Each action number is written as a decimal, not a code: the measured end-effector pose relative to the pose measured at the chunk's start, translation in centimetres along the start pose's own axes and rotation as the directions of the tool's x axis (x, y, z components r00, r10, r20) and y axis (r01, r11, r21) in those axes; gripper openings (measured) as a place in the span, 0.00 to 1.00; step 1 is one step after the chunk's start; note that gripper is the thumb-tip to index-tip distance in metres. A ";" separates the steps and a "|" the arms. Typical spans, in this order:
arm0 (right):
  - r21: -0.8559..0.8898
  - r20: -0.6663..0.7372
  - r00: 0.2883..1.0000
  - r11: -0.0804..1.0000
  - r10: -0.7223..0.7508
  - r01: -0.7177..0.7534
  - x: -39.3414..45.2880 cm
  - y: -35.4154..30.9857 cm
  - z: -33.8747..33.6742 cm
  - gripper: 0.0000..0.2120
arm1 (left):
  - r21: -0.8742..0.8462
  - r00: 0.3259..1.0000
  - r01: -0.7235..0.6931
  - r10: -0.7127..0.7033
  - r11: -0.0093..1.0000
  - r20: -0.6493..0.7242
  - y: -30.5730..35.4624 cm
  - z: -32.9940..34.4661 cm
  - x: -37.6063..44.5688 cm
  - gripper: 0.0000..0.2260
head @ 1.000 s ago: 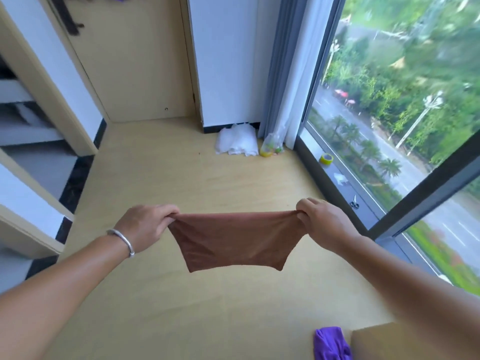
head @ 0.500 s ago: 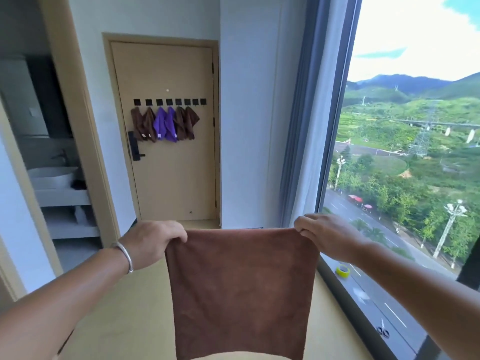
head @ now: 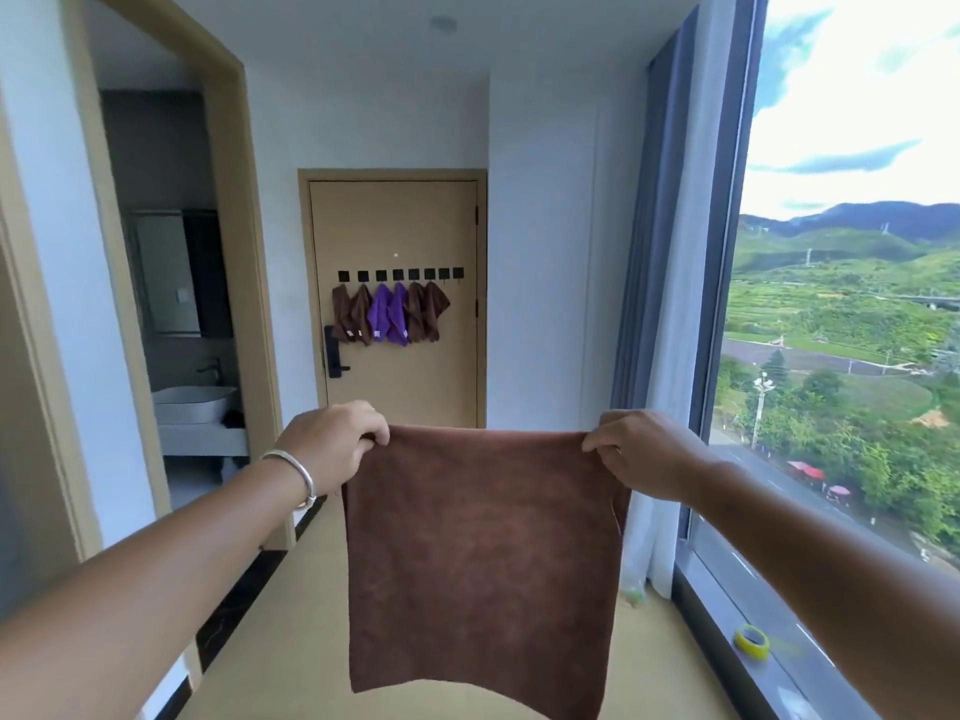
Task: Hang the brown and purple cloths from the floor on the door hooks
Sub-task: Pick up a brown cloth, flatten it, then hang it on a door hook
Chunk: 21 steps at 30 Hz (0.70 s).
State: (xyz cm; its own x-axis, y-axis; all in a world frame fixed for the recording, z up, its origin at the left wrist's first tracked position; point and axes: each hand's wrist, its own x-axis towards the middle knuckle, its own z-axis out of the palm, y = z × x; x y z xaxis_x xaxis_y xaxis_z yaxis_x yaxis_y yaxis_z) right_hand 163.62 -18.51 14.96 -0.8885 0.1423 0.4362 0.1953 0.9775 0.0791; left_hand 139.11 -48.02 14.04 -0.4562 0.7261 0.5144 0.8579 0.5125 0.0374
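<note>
The door (head: 400, 366) stands well ahead, its hooks (head: 400, 274) carrying six cloths; only the two rightmost look free. Well short of the door, the brown cloth (head: 480, 553) hangs spread, left hand (head: 332, 441) and right hand (head: 641, 452) each pinching a top corner. Held flat, it may slide off a hook unless bunched.

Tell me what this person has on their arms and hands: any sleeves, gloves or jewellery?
Both forearms are bare as far as the picture shows, with no sleeves in view and no gloves. The left hand has a plain silver bangle round its wrist. The right hand and its wrist carry nothing that can be seen.
</note>
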 end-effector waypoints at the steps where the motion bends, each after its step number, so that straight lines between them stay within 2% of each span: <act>1: 0.023 -0.033 0.999 0.999 0.025 -0.024 0.3 0.2 0.2 0.13 | 0.010 1.000 -0.007 0.008 1.000 -0.018 0.1 -0.1 0.3 0.10; 6: 0.149 -0.162 0.981 0.985 0.108 -0.084 3.2 1.3 2.2 0.03 | 0.072 0.998 -0.022 0.026 0.997 -0.056 -0.8 0.7 2.4 0.11; 9: 0.198 -0.156 0.983 0.978 0.094 -0.063 5.9 2.2 3.8 0.06 | 0.100 0.998 0.003 0.004 0.995 -0.064 -2.8 1.9 4.4 0.11; 21: 0.088 -0.109 0.994 0.996 0.000 0.009 20.5 3.0 8.9 0.05 | 0.029 0.999 -0.027 0.026 0.999 0.030 -15.8 7.3 14.6 0.08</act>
State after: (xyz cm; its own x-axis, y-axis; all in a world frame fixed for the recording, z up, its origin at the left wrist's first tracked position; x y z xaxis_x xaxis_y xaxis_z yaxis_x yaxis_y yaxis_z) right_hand 142.30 -11.25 16.21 -0.8380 0.1249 0.5312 0.1501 0.9887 0.0043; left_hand 117.14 -42.16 14.69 -0.4405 0.7527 0.4892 0.8626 0.5058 -0.0015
